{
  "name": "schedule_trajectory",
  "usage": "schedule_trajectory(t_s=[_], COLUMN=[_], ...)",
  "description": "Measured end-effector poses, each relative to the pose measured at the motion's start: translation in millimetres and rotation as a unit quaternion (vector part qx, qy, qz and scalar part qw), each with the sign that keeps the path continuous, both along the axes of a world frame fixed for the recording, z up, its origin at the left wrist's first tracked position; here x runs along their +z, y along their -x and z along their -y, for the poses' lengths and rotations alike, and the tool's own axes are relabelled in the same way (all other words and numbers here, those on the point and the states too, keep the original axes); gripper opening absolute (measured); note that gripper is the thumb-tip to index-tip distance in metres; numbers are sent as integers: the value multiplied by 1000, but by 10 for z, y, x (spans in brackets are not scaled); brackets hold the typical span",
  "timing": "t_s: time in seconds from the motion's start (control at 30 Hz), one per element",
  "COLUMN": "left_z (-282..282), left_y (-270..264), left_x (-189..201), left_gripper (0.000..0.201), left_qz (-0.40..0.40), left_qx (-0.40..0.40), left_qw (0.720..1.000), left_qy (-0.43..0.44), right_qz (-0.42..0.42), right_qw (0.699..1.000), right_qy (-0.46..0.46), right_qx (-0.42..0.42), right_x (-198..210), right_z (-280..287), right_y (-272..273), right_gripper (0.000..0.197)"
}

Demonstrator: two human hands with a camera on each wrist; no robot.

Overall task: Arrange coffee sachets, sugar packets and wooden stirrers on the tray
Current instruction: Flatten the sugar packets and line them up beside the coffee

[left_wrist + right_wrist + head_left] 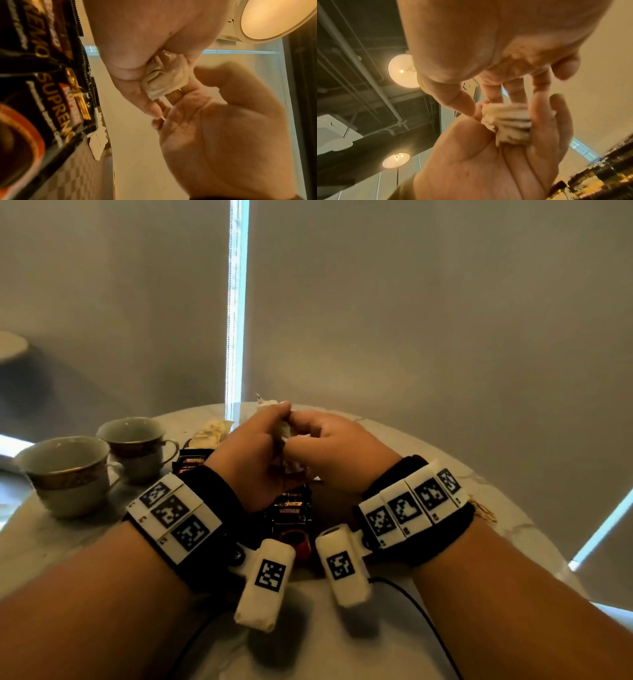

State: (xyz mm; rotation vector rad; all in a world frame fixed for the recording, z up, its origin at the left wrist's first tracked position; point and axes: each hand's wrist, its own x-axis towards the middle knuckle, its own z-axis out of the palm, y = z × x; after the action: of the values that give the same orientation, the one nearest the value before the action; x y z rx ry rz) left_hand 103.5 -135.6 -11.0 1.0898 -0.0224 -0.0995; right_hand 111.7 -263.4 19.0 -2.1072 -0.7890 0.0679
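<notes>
Both hands meet above the round table and hold a small stack of white sugar packets (pixel 283 430) (pixel 164 75) (pixel 506 123) between them. My left hand (pixel 270 433) (pixel 173 108) pinches the stack from the left, and a packet end sticks out above its fingers. From the right, my right hand (pixel 308 441) (pixel 518 121) curls its fingers round the stack. Black coffee sachets (pixel 291 508) (pixel 56 94) lie flat below the hands. In the left wrist view they rest on a checker-patterned surface (pixel 77 169) with a metal edge. No stirrers can be made out.
Two gold-banded cups (pixel 68 470) (pixel 137 446) stand at the table's left. A pale paper bundle (pixel 212 433) lies behind the sachets. A torn white scrap (pixel 97 143) lies beside them. A black cable (pixel 428 628) runs across the near table. The table's curved edge (pixel 513 508) is close on the right.
</notes>
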Motion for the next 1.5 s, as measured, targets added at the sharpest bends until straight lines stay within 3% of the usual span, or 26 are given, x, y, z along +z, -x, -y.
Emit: schedule_trajectory(t_s=[0.13, 0.27, 0.4, 0.53, 0.7, 0.8, 0.97, 1.13, 1.27, 1.5], left_z=[-63, -85, -113, -67, -12, 4, 8, 8, -6, -9], left_y=[-43, -30, -10, 18, 51, 63, 96, 127, 108, 73], left_x=[-27, -38, -55, -72, -78, -63, -46, -12, -10, -19], left_gripper=[33, 32, 32, 33, 33, 28, 29, 46, 69, 54], left_qz=[-14, -32, -58, -61, -48, -52, -54, -49, -64, -92], left_qx=[-26, -80, -136, -168, -167, -158, -183, -184, -177, -179], left_qw=[999, 994, 986, 978, 983, 985, 978, 981, 982, 979], left_qy=[-35, -60, -83, -106, -63, -53, -84, -45, 2, -27], right_qz=[-46, 19, -20, -48, 5, 43, -3, 37, 8, -44], right_qw=[994, 997, 996, 994, 993, 996, 998, 998, 994, 984], right_qy=[-75, -64, -56, -70, -106, -67, -22, -35, -108, -175], right_qx=[65, 33, 59, 71, 44, 32, 51, 29, 15, -10], right_x=[-10, -93, -122, -248, -270, -244, -236, -255, -260, -314], right_z=[116, 267, 372, 389, 433, 431, 450, 412, 467, 427], right_y=[-84, -208, -255, -234, -217, -188, -168, -159, -196, -236], right_gripper=[30, 34, 48, 41, 38, 38, 76, 44, 40, 42])
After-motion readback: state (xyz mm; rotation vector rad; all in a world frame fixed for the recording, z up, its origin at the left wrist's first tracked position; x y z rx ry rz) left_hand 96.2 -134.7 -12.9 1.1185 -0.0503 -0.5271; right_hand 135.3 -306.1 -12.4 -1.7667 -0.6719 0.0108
